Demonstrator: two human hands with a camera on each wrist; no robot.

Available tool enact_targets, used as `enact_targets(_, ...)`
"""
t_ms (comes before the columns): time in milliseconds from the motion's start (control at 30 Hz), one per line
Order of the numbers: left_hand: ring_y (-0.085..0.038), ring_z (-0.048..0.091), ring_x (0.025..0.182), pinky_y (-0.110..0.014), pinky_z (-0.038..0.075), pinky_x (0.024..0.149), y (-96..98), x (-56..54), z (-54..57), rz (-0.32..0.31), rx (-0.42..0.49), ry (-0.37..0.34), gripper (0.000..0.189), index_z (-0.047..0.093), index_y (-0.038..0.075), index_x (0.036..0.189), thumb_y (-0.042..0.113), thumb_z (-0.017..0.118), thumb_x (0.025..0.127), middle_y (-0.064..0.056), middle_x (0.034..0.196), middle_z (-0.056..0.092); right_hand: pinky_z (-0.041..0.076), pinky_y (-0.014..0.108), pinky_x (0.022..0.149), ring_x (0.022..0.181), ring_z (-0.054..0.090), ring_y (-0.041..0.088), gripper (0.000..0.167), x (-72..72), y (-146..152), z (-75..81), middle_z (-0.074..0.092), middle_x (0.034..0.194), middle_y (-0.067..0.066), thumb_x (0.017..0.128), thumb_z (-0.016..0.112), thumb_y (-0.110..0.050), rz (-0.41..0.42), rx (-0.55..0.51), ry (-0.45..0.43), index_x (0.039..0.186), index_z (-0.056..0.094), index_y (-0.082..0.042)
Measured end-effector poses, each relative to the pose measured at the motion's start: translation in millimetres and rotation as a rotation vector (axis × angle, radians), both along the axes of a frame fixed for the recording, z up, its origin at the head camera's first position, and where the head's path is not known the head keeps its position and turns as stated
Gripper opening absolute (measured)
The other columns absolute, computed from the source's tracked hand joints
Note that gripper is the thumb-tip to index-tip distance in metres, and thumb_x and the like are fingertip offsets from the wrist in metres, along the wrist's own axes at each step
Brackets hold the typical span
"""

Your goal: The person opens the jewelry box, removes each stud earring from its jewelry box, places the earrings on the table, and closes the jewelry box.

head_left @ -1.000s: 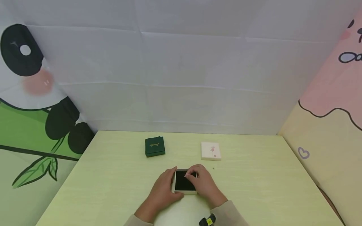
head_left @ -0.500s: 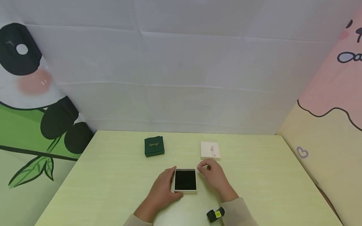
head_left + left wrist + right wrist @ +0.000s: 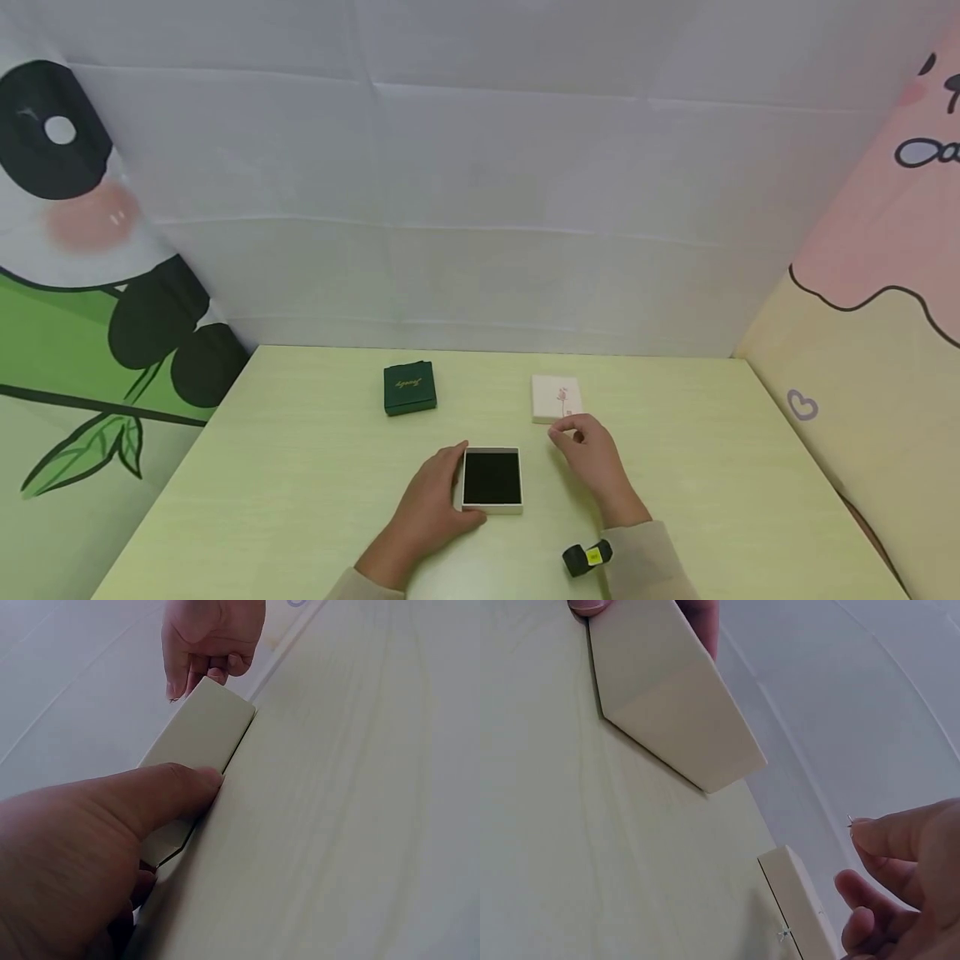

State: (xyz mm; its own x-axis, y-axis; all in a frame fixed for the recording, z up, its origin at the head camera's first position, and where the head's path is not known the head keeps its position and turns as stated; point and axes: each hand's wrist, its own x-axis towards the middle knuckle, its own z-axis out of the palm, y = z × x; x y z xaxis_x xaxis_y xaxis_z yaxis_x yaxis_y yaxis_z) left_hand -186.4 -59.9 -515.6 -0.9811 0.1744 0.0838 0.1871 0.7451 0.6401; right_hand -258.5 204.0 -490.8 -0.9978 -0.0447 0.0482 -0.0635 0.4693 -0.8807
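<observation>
A shallow white box (image 3: 491,510) with a black pad inside stands on the table. My left hand (image 3: 431,504) grips its left side, with the thumb along the near wall, seen closely in the left wrist view. My right hand (image 3: 592,454) hovers right of the box, just in front of a white flat box (image 3: 557,396) printed with a pink flower. Thumb and index finger of the right hand pinch a tiny silver earring (image 3: 850,823), mostly hidden by the fingertips. Another small silver star-shaped piece (image 3: 784,934) lies on the table beside the printed box.
A dark green box (image 3: 409,387) with gold lettering sits at the back left of the pale yellow table (image 3: 300,467). White cloth hangs behind the table, and printed panels stand at both sides. A black strap (image 3: 587,557) is on the right wrist.
My right hand has moved away from above the black pad, to the right, ending before the flower-printed box. The left hand keeps its grip on the white box.
</observation>
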Motion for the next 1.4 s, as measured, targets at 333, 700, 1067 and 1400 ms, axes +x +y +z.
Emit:
enact_targets(333,-0.035,0.048,0.136,-0.054,0.039,0.111,1.1,0.4,0.9,0.002,-0.009,-0.002,0.102,0.041,0.003,0.154,0.036,0.092,0.072,-0.013,0.148,0.051,0.039,0.037,0.075,0.086,0.048,0.022,0.008,-5.7,0.1,-14.4,0.057,0.097,0.006,0.096,0.071,-0.016,-0.062,-0.002,-0.043,0.097,0.074,-0.008)
enact_targets(700,-0.034,0.048,0.136,-0.054,0.039,0.111,0.3,1.4,1.6,-0.003,-0.004,-0.001,0.102,0.041,0.004,0.154,0.037,0.092,0.072,-0.012,0.148,0.051,0.043,0.04,0.081,0.095,0.054,0.024,0.007,-5.4,-2.2,-23.3,0.063,0.112,0.003,0.093,0.071,-0.018,-0.092,0.057,-0.072,0.087,0.073,-0.015)
enact_targets(1067,-0.034,0.048,0.136,-0.054,0.039,0.111,1.2,1.5,5.6,-0.004,0.004,-0.014,0.102,0.041,0.003,0.154,0.036,0.092,0.072,-0.012,0.148,0.051,0.046,0.05,0.1,0.119,0.058,0.031,0.011,-7.1,-0.8,-25.8,0.063,0.117,0.007,0.09,0.075,-0.015,-0.059,0.191,-0.012,0.078,0.075,-0.015)
enact_targets(1400,-0.035,0.047,0.137,-0.054,0.038,0.112,0.4,1.2,4.0,0.002,0.003,-0.014,0.102,0.041,0.004,0.154,0.036,0.092,0.072,-0.013,0.149,0.051,0.045,0.051,0.102,0.118,0.059,0.034,0.009,-6.1,-1.4,-24.8,0.064,0.115,0.009,0.089,0.077,-0.012,-0.057,0.206,0.012,0.08,0.076,-0.012)
